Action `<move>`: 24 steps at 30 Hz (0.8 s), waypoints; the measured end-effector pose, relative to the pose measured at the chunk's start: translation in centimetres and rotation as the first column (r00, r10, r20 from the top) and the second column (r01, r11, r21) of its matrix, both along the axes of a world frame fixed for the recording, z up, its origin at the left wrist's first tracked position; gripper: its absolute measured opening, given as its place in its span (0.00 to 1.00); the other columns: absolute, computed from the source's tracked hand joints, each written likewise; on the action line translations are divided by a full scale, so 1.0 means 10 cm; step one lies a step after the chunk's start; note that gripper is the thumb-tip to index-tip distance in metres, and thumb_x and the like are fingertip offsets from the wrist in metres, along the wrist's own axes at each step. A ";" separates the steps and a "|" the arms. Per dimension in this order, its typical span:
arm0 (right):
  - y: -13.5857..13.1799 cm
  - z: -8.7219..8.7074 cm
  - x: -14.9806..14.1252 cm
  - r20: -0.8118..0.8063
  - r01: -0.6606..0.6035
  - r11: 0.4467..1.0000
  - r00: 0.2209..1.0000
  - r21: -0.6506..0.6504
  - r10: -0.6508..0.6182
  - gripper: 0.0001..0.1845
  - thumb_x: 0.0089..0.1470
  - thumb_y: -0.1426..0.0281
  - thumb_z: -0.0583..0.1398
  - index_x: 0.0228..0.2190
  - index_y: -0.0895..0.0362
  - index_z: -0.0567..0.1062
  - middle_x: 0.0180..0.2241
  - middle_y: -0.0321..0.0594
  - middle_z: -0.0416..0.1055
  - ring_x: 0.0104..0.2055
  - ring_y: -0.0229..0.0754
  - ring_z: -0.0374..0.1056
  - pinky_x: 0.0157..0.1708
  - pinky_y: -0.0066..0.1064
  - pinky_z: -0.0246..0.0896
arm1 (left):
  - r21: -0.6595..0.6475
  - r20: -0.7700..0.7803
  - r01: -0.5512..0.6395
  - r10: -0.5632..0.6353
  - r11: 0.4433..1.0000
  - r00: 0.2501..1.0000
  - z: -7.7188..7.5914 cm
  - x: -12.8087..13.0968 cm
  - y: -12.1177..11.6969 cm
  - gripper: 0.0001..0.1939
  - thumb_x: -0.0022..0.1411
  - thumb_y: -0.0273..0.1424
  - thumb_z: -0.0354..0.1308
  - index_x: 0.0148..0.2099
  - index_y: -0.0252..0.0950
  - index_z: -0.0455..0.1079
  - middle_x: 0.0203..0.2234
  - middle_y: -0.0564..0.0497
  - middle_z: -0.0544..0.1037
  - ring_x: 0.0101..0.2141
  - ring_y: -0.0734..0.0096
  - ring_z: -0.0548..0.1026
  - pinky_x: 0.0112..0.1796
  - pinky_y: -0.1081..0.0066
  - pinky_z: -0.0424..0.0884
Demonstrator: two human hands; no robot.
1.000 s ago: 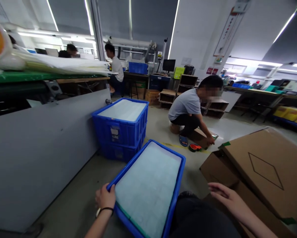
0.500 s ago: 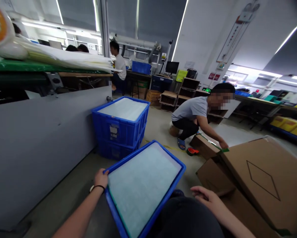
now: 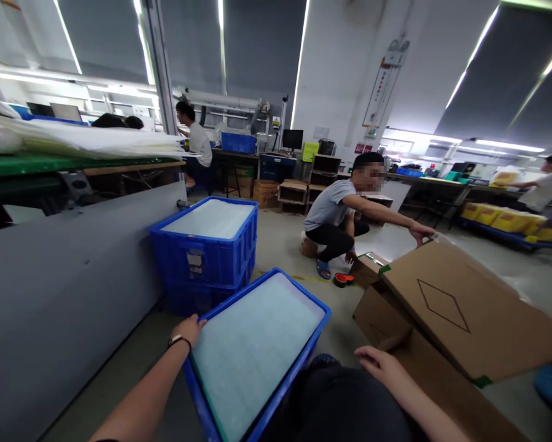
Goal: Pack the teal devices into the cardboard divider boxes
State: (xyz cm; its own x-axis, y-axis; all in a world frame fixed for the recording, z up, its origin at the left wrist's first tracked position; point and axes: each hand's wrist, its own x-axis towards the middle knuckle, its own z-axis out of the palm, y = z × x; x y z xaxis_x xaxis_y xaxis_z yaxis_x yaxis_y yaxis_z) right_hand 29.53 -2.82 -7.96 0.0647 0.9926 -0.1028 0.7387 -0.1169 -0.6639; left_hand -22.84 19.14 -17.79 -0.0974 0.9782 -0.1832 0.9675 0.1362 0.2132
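A blue plastic crate [image 3: 317, 307] filled with a pale foam sheet [image 3: 252, 350] sits tilted in front of me. My left hand [image 3: 190, 328], a black band on its wrist, grips the crate's near left corner. My right hand [image 3: 384, 368] rests with loosely curled fingers beside my dark-trousered knee [image 3: 344, 399], next to a flattened cardboard box [image 3: 464, 313], and holds nothing I can see.
Two stacked blue crates [image 3: 206, 258] stand ahead against a grey machine panel [image 3: 64, 276]. A crouching person [image 3: 335, 215] reaches across to the cardboard box's far edge; an orange tape dispenser [image 3: 343, 279] lies near their feet. Other people sit at far benches.
The view has lifted and swung right. My left hand stays on the crate corner. The crouching person has raised an arm from the floor to the cardboard box's top edge.
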 end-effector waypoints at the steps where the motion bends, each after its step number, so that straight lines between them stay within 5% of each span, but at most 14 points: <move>1: -0.02 -0.02 0.02 0.004 0.006 1.000 1.000 -0.004 -0.006 0.27 0.42 0.56 0.50 0.35 0.58 0.78 0.40 0.50 0.78 0.44 0.54 0.73 0.46 0.40 0.65 | -0.003 0.005 -0.008 0.008 1.000 1.000 -0.02 -0.05 -0.14 0.21 0.67 0.41 0.40 0.45 0.32 0.68 0.44 0.35 0.77 0.46 0.54 0.75 0.44 0.63 0.67; 7: 0.04 -0.08 0.06 -0.012 -0.035 0.999 0.999 -0.035 0.035 0.26 0.41 0.56 0.52 0.35 0.57 0.77 0.37 0.49 0.78 0.41 0.53 0.74 0.44 0.39 0.67 | -0.060 0.092 -0.195 0.200 0.979 0.975 -0.40 -0.27 -1.34 0.28 0.65 0.51 0.35 0.45 0.38 0.69 0.41 0.40 0.78 0.43 0.50 0.76 0.41 0.60 0.69; 12: 0.20 -0.05 -0.05 0.005 -0.082 0.996 0.997 -0.043 0.083 0.25 0.41 0.56 0.53 0.36 0.58 0.77 0.38 0.50 0.78 0.42 0.54 0.73 0.45 0.41 0.65 | 0.162 0.314 -0.612 0.547 0.774 0.776 -0.64 -0.12 -1.84 0.28 0.59 0.51 0.45 0.50 0.37 0.71 0.42 0.40 0.75 0.47 0.51 0.73 0.48 0.59 0.68; 14: 0.25 -0.04 -0.10 0.019 -0.093 0.994 0.995 -0.051 0.094 0.26 0.42 0.56 0.53 0.37 0.58 0.77 0.38 0.49 0.78 0.41 0.54 0.74 0.44 0.41 0.66 | 0.327 0.393 -0.609 0.482 0.723 0.783 -0.67 -0.08 -1.85 0.26 0.56 0.48 0.49 0.48 0.36 0.71 0.42 0.41 0.75 0.48 0.52 0.72 0.51 0.59 0.66; 17: 0.29 -0.02 -0.14 0.029 -0.099 0.993 0.994 -0.069 0.102 0.26 0.40 0.58 0.53 0.38 0.59 0.77 0.36 0.49 0.78 0.39 0.52 0.74 0.41 0.39 0.66 | 0.493 0.426 -0.473 0.271 0.730 0.863 -0.68 -0.15 -1.74 0.21 0.54 0.43 0.51 0.45 0.37 0.72 0.44 0.42 0.75 0.49 0.54 0.71 0.54 0.58 0.64; 20: 0.30 0.00 -0.14 0.003 -0.106 0.990 0.994 -0.095 0.106 0.27 0.38 0.59 0.54 0.38 0.60 0.77 0.35 0.49 0.78 0.38 0.52 0.74 0.39 0.38 0.67 | 0.458 0.433 -0.355 0.144 0.815 0.890 -0.65 -0.32 -1.47 0.21 0.54 0.39 0.53 0.48 0.38 0.73 0.44 0.45 0.77 0.48 0.57 0.72 0.54 0.61 0.65; 24: 0.28 -0.02 -0.09 -0.028 -0.064 0.994 0.998 -0.093 0.062 0.27 0.38 0.56 0.55 0.37 0.59 0.77 0.35 0.49 0.78 0.39 0.53 0.74 0.41 0.39 0.67 | 0.337 0.281 -0.145 0.048 0.930 0.959 -0.50 -0.55 -0.83 0.25 0.55 0.35 0.55 0.56 0.37 0.70 0.48 0.46 0.77 0.51 0.61 0.71 0.56 0.65 0.63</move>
State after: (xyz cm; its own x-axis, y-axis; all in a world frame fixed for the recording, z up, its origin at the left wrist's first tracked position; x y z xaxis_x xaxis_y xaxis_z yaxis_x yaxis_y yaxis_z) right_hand 28.66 -0.03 -8.12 -0.0015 0.9805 -0.1964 0.7295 -0.1333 -0.6708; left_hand -28.30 10.86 -22.81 -0.1904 0.9721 0.1372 0.8554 0.0957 0.5090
